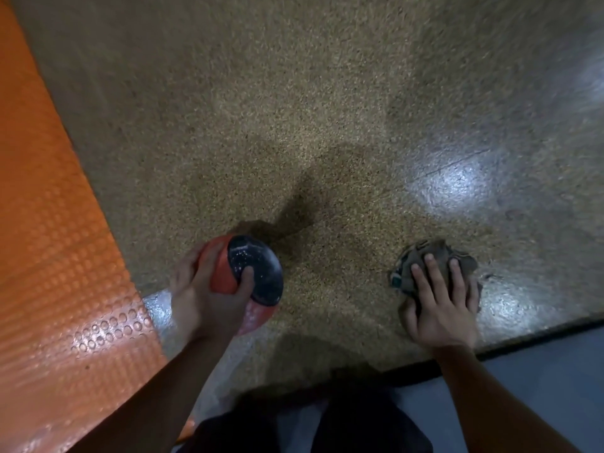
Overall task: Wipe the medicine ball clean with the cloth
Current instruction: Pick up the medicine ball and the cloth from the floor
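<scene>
The medicine ball [258,273] is red with a black speckled panel and rests low on the speckled floor at centre left. My left hand [206,295] wraps around its near left side, thumb on the black panel. To the right a crumpled grey-brown cloth [428,256] lies on the floor. My right hand [441,302] presses flat on top of it, fingers spread over the folds. The ball and the cloth are well apart.
An orange studded mat [49,256] runs along the left side. A grey mat [539,371] with a dark edge lies at the lower right. My dark-trousered legs [327,426] fill the bottom centre. Shiny speckled floor [327,125] stretches ahead.
</scene>
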{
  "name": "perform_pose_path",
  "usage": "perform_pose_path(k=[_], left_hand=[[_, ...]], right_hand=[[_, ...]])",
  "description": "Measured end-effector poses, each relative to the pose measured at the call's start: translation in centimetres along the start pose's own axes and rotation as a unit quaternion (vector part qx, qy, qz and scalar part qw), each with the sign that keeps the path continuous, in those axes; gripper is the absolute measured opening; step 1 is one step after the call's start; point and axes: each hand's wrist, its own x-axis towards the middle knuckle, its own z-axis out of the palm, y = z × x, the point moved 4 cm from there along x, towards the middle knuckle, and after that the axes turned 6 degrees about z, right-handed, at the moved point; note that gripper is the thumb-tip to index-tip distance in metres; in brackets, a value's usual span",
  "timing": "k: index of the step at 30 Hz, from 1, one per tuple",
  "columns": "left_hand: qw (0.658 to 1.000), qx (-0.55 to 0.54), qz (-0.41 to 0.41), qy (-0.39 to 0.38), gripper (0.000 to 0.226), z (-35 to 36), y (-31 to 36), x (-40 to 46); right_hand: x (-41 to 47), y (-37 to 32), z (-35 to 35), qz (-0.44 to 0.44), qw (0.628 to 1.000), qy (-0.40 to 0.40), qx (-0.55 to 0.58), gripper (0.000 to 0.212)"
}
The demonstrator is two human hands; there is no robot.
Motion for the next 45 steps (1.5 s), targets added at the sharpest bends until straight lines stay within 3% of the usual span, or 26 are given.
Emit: perform_pose_path(k=[15, 23, 28, 31, 35, 39, 45], left_hand=[[0.997, 0.006, 0.012, 0.072, 0.066, 1.1, -0.6, -3.5], [0.99, -0.056, 0.021, 0.125, 0.068, 1.2, -1.3, -5.5], [0.992, -0.043, 0.028, 0.111, 0.073, 0.8, -0.4, -10.7], [0.996, -0.065, 0.037, 0.039, 0.088, 0.3, -0.2, -14.6], [0.995, -0.036, 0.086, -0.028, 0.112, 0.5, -1.8, -17.8], [0.992, 0.025, 0.116, -0.04, 0.11, 0.6, -3.3, -19.2], [0.985, 0.037, 0.155, -0.058, 0.099, -0.9, -4.3, -20.9]], right_hand=[[-0.4, -0.3, 0.2, -0.007, 0.998, -0.018, -0.053, 0.073], [-0.7, 0.2, 1.3, -0.025, 0.998, 0.0, -0.054, 0.067], [0.3, -1.3, -1.9, -0.035, 0.986, -0.085, -0.139, 0.051], [-0.7, -3.3, -7.3, -0.047, 0.987, -0.132, -0.084, 0.039], [-1.3, -6.6, -14.8, -0.13, 0.988, -0.081, 0.016, 0.029], [-1.4, -12.0, -21.0, -0.199, 0.976, -0.071, 0.056, 0.023], [-6.5, -19.8, -24.6, -0.206, 0.943, -0.128, 0.229, 0.025]])
